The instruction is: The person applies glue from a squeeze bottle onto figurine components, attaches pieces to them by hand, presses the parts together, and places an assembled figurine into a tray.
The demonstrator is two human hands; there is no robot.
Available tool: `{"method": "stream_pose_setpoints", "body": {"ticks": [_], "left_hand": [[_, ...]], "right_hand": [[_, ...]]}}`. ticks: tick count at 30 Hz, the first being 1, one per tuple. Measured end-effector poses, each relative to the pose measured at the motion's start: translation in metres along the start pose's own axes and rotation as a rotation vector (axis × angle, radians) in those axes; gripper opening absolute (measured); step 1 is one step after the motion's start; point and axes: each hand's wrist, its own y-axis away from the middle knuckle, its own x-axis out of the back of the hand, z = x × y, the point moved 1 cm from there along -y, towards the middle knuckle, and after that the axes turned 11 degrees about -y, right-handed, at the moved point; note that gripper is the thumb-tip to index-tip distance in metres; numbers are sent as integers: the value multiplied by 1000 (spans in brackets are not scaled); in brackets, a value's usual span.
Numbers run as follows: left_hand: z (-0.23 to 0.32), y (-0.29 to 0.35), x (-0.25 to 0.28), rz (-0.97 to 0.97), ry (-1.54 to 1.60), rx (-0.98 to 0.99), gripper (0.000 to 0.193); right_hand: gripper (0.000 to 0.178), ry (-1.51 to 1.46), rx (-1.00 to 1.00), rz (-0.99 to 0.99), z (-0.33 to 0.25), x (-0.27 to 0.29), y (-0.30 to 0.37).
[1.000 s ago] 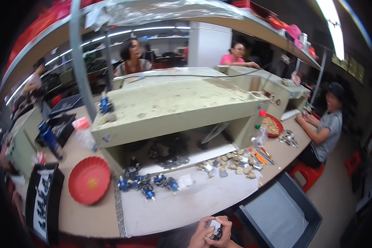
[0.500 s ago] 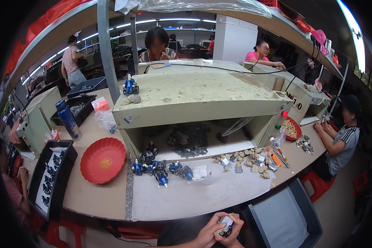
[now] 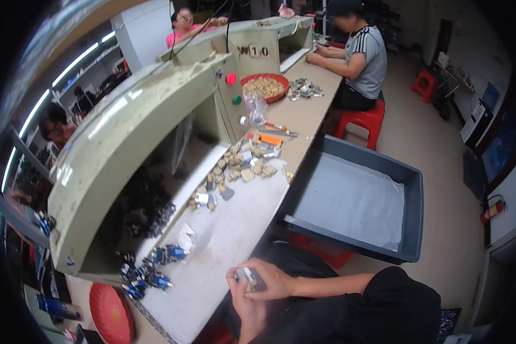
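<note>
Both of my hands are together just off the table's front edge. My left hand (image 3: pixel 242 301) and my right hand (image 3: pixel 274 279) close around a small grey and tan block-like piece (image 3: pixel 252 280) with a pale, shiny face. Fingers cover part of it, and its exact kind does not show. Similar small tan and grey pieces (image 3: pixel 247 175) lie scattered on the white sheet (image 3: pixel 212 252) on the table. At the sheet's far left corner stand several blue and black toy figures (image 3: pixel 149 275), blurred here.
A pale green metal hood (image 3: pixel 126 132) with dark small parts inside spans the table. On my right a dark grey tray (image 3: pixel 355 200) lined with a white sheet overhangs a red stool. Beyond are a red bowl of tan pieces (image 3: pixel 264 87) and a seated co-worker (image 3: pixel 364 57). A red dish (image 3: pixel 110 315) lies left.
The view has swung to the right, so the grey tray and the floor beyond it now fill more of it. My hands still hold the small piece together.
</note>
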Motion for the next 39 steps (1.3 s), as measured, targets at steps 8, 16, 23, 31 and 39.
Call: {"method": "stream_pose_setpoints", "body": {"ticks": [8, 16, 23, 31, 39], "left_hand": [[11, -20, 7, -37, 15, -25, 36], [2, -16, 31, -119, -157, -179, 31], [-4, -17, 35, -176, -7, -127, 32], [0, -18, 31, -99, -278, -223, 33], [0, -20, 34, -79, -322, -287, 35]], "right_hand": [[66, -38, 73, -47, 17, 1, -24], [71, -77, 193, -57, 24, -13, -12], [71, -102, 262, -112, 33, -9, -15], [71, -93, 135, -151, 34, 0, -15], [68, -193, 147, -161, 35, 0, -24]]}}
